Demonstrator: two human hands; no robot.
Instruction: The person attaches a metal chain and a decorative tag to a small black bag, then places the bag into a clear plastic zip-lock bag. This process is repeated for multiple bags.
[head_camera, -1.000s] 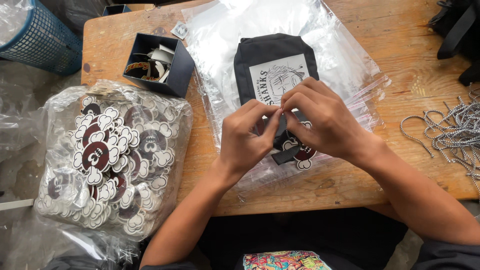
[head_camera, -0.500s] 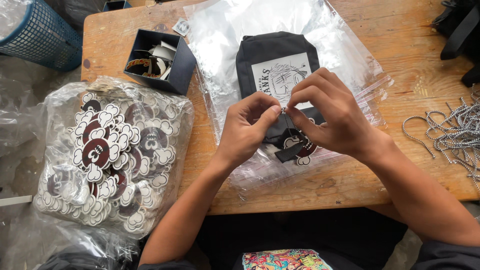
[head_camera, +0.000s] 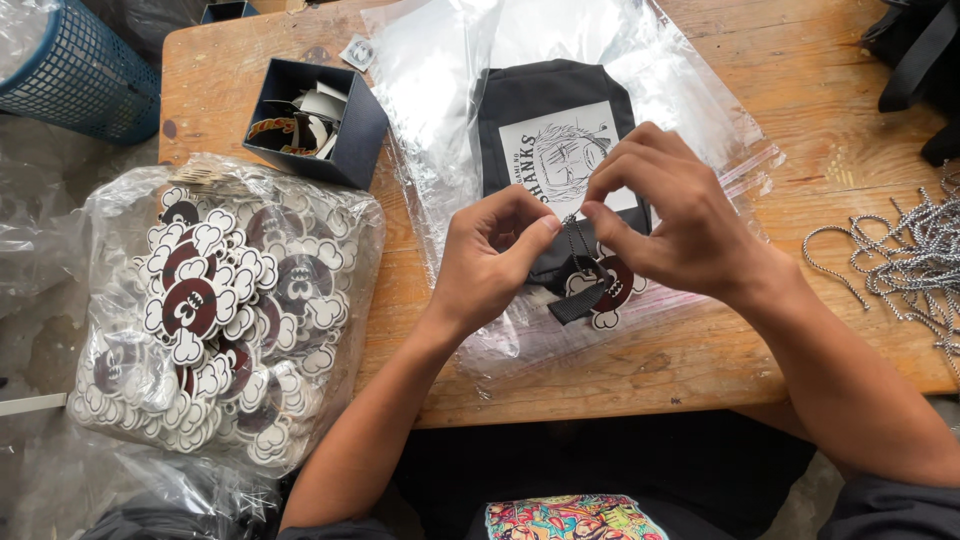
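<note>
Black fabric forms the small pouch (head_camera: 553, 150), which bears a white printed panel and lies flat on a crinkled clear plastic sleeve (head_camera: 440, 90) on the worn wooden table (head_camera: 820, 110). Above its lower edge, the left hand (head_camera: 490, 262) and right hand (head_camera: 672, 222) meet fingertip to fingertip, each thumb and forefinger pinched nearly closed on a thin ball chain (head_camera: 575, 240); whether the chain is already joined cannot be told, as the fingers cover it. From the chain hangs a maroon and white bone-edged charm (head_camera: 608, 290), resting beside the pouch's black strap. At left, a glossy bag of like charms (head_camera: 215, 310) slumps over the table edge. A dark square box (head_camera: 340, 140) holds paper scraps, and loose metal chains (head_camera: 910, 255) tangle at right. A blue mesh basket (head_camera: 70, 70) stands beyond the corner.
</note>
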